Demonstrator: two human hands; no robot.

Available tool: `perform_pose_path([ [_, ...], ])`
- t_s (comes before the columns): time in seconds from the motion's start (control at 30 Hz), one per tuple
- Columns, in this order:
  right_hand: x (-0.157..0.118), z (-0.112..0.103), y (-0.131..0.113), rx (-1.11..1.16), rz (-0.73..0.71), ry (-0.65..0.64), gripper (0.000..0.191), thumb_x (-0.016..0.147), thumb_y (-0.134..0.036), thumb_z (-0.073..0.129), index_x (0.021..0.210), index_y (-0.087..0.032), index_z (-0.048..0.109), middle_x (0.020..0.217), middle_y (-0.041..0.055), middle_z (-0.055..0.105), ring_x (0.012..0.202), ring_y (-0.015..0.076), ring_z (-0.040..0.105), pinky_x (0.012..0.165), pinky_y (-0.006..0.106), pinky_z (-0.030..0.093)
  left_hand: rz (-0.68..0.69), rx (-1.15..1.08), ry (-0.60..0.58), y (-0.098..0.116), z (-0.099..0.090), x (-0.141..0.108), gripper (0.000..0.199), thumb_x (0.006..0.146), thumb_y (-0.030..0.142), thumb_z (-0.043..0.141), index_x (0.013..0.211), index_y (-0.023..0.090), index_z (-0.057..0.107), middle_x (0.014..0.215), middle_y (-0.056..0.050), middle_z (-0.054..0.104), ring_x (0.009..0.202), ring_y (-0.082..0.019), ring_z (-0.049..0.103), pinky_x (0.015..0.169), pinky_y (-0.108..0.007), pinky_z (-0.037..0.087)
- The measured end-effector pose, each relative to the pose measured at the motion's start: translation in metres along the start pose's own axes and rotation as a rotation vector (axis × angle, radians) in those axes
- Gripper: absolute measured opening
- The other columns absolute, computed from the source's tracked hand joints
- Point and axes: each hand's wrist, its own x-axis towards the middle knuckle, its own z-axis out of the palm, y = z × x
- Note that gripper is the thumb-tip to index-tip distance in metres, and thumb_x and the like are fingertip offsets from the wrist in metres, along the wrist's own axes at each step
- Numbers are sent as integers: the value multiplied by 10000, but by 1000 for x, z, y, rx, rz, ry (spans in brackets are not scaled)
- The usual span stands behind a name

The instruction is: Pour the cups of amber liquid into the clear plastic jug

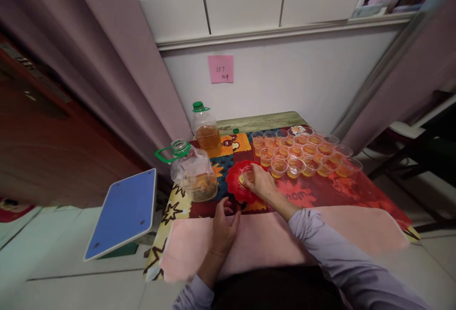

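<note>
My right hand (261,182) is closed around a clear plastic cup (248,174) over the red scalloped plate (235,184). My left hand (225,224) rests just below the plate, above the pink cloth (188,238), its fingers apart and holding nothing. Several clear cups of amber liquid (295,152) stand in rows to the right of the plate. On the left are an uncapped jug with a green handle (197,177) and, behind it, a green-capped jug partly filled with amber liquid (208,136).
A green cap (235,130) lies at the back of the table. Left of the table is a blue-topped stool (124,212). The white wall (270,82) with a pink note (221,69) rises behind. Curtains hang at both sides.
</note>
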Motion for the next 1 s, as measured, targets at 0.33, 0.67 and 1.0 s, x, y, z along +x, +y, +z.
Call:
perform_pose_path([
  [0.33,-48,-48,49,257,-51,351,677,846,-494,815,1451,-228,667,1320,142,815,1110,335,799,950,468,632,-45,-44,-16,-9,-1,1,576,884,465,767,1382,216,623,1192,-132,754,869,-224,736,869,-474,670],
  [0.67,-88,-39,136,27,156,419,672,905,-553,712,1464,-186,641,1381,186,787,1136,363,800,911,481,640,-52,-64,-10,-6,1,3,640,900,509,757,1442,221,573,1198,-123,744,867,-210,734,853,-446,674],
  [1.0,-103,-52,134,28,72,533,912,927,-805,633,1557,-149,566,1508,263,694,1345,441,700,1056,571,596,41,-28,22,32,-35,18,501,915,463,767,1361,260,665,1173,-99,772,870,-220,756,865,-444,681],
])
